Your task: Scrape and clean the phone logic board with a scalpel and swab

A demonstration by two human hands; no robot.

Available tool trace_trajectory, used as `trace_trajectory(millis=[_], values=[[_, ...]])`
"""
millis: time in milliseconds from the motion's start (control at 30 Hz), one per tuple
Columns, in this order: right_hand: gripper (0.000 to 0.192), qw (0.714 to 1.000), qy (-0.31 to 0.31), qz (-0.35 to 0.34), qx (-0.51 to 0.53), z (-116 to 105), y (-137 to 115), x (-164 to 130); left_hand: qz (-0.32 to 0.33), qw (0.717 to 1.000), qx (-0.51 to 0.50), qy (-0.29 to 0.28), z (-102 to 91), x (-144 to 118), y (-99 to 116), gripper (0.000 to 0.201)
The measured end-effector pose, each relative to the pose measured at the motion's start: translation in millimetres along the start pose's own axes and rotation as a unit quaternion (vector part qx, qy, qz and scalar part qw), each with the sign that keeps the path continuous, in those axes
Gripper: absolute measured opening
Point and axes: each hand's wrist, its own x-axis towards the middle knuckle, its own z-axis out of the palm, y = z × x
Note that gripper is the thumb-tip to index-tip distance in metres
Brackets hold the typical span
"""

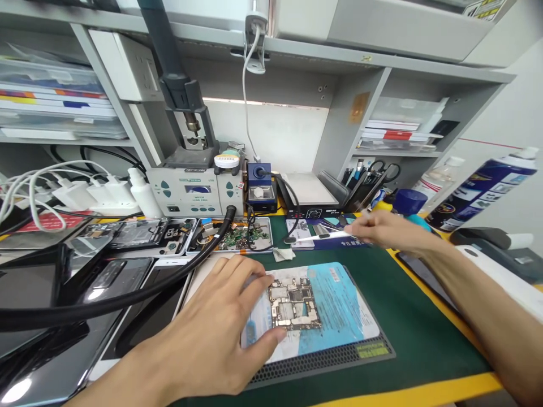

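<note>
Circuit board (292, 303) on mat (339, 305)

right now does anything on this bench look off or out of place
Mostly the clutter. A thick black hose sprawls across the opened phones on the left, and a crumpled wipe lies loose on the green mat. The circuit board under the left hand sits slightly askew. No spill or visible damage.

The left hand (216, 328) lies low and palm down, fingers spread and lightly curled, thumb tucked toward the fingertips. The right arm stretches in from the right edge, forearm bare, its right hand (382, 229) pinched closed, thumb against the fingertips.
</note>
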Motion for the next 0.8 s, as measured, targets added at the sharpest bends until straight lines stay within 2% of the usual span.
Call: trace_trajectory(millis=[267, 467, 800], values=[[0.07, 0.999, 0.01, 0.002, 0.039, 11, 1, 6, 0.001, 1.0, 0.003, 0.001, 0.1, -1, 1, 0.043], [0.068, 0.997, 0.051, -0.003, 0.049, 13, 3, 9, 0.002, 1.0, 0.006, 0.004, 1.2, 0, -1, 0.044], [0.07, 0.996, 0.083, -0.002, 0.045, 19, 0, 7, 0.004, 1.0, 0.009, 0.0, 0.2, 0, 0, 0.043]])
